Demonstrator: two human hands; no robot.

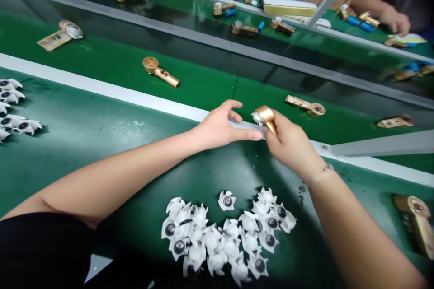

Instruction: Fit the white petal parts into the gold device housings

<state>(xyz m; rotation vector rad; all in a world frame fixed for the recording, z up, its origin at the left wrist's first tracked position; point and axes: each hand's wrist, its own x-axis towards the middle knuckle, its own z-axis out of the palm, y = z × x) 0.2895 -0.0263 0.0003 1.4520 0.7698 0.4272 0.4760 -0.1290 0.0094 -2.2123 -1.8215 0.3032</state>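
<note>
I hold a gold round-headed plastic fan body (266, 113) in my right hand (291, 143), my left hand (219, 125) spread wide beside it, beyond heaped white plastic bladed wheels (212, 239).

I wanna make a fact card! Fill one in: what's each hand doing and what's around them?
Right hand: holding a gold fan housing, white part at its opening
Left hand: open, beside that housing
Table: pile of white fan blades; one blade apart
Green belt: more gold fan parts
Far side: another person's hand
</note>
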